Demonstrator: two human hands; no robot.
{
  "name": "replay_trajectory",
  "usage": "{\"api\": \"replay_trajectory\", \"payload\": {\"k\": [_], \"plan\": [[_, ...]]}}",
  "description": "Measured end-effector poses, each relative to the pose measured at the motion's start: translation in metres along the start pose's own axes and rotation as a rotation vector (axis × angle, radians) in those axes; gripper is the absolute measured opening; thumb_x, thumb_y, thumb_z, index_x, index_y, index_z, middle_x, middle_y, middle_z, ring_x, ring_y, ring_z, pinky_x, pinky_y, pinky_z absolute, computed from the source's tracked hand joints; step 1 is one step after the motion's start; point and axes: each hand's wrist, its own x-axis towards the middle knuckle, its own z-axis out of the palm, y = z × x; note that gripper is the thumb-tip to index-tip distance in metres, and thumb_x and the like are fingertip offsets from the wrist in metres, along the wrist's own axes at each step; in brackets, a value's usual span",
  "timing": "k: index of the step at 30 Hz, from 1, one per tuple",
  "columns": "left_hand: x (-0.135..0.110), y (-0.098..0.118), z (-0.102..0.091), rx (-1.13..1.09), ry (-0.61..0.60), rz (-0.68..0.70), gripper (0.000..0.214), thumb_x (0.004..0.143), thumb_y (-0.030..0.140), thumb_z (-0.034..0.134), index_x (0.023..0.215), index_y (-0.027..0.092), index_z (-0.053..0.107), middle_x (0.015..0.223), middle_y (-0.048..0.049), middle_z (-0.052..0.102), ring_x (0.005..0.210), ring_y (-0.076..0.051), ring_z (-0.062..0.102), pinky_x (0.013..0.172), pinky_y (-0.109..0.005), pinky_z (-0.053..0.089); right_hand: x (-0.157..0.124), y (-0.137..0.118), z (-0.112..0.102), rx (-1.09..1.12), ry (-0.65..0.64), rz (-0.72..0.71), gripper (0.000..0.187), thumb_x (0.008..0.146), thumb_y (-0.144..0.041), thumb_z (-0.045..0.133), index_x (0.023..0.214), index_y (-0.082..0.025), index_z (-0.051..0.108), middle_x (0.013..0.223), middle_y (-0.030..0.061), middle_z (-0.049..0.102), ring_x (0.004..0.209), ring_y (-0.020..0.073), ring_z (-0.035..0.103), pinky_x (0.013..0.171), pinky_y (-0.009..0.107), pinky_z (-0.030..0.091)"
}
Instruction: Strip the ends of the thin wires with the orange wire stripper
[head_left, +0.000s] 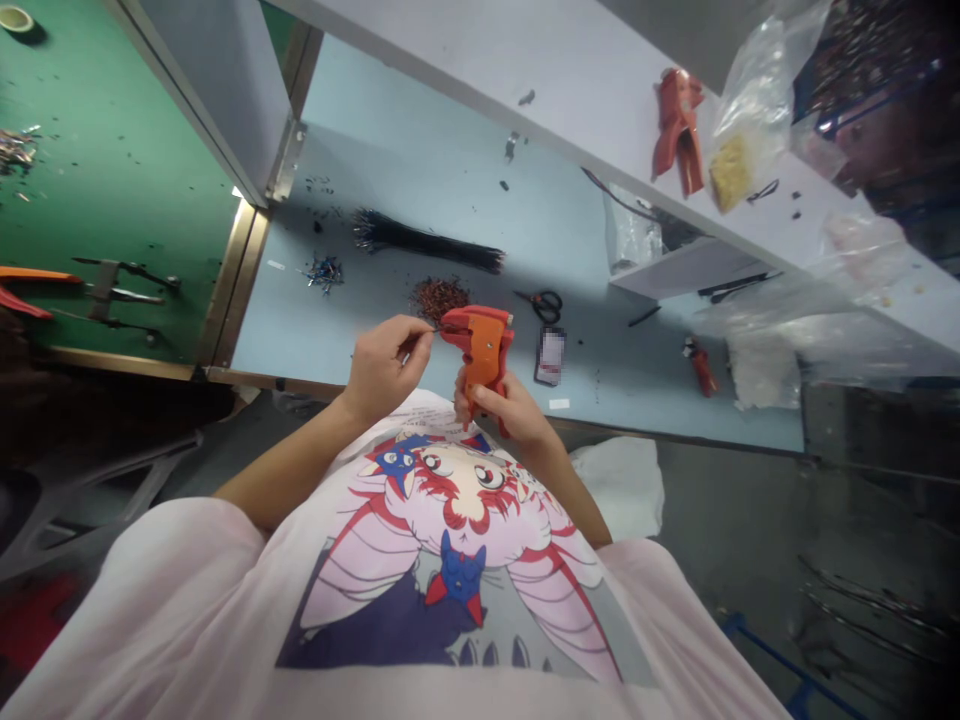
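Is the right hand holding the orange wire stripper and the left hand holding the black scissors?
Not quite. The head view shows the left hand holding a thin wire, not the black scissors, which lie on the pale blue bench. The right hand is holding the orange wire stripper.

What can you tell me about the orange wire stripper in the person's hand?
The wire stripper is a pistol-shaped hand tool with a plastic-looking orange body and red parts. The right hand grips its handle, held over the person's chest, with its jaws facing left. A thin wire, pinched by the left hand, reaches its jaws.
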Motion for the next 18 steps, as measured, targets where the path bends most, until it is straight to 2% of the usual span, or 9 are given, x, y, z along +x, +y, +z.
{"api": "replay_trajectory", "payload": {"k": [3,7,11,18], "plan": [[-0.001,-0.001,0.0,-0.008,0.025,-0.021,0.01,0.084,0.021,0.053,0.08,0.017,0.061,0.069,-0.0001,0.063,0.058,-0.008,0.051,0.058,-0.02,0.042,-0.002,-0.002,-0.003,0.05,-0.051,-0.015,0.046,0.07,-0.045,0.072,0.099,-0.015,0.053,0.078,0.0033,0.059,0.067,0.0135,0.057,0.06,0.028,0.051],[-0.003,-0.002,-0.002,-0.019,0.1,-0.001,0.009,0.083,0.019,0.054,0.081,0.017,0.062,0.069,0.0003,0.062,0.059,-0.008,0.053,0.06,-0.02,0.043,-0.007,-0.001,-0.009,0.132,-0.039,-0.022,0.046,0.071,-0.04,0.071,0.105,-0.016,0.052,0.083,0.0036,0.058,0.071,0.015,0.059,0.065,0.031,0.052],[-0.004,-0.003,-0.002,-0.023,0.176,0.048,0.005,0.081,0.017,0.057,0.082,0.018,0.062,0.072,0.0001,0.065,0.065,-0.009,0.057,0.066,-0.021,0.046,-0.012,0.002,-0.012,0.186,-0.043,-0.008,0.041,0.071,-0.033,0.072,0.103,-0.016,0.053,0.083,0.0035,0.059,0.073,0.0164,0.06,0.069,0.034,0.052],[-0.006,-0.002,0.002,0.009,0.247,0.197,0.009,0.078,0.013,0.06,0.085,0.019,0.061,0.078,-0.0013,0.069,0.073,-0.012,0.064,0.07,-0.023,0.049,-0.017,-0.004,-0.002,0.209,-0.124,0.039,0.039,0.071,-0.033,0.073,0.101,-0.014,0.056,0.082,0.0046,0.062,0.074,0.0168,0.061,0.071,0.035,0.052]]}}
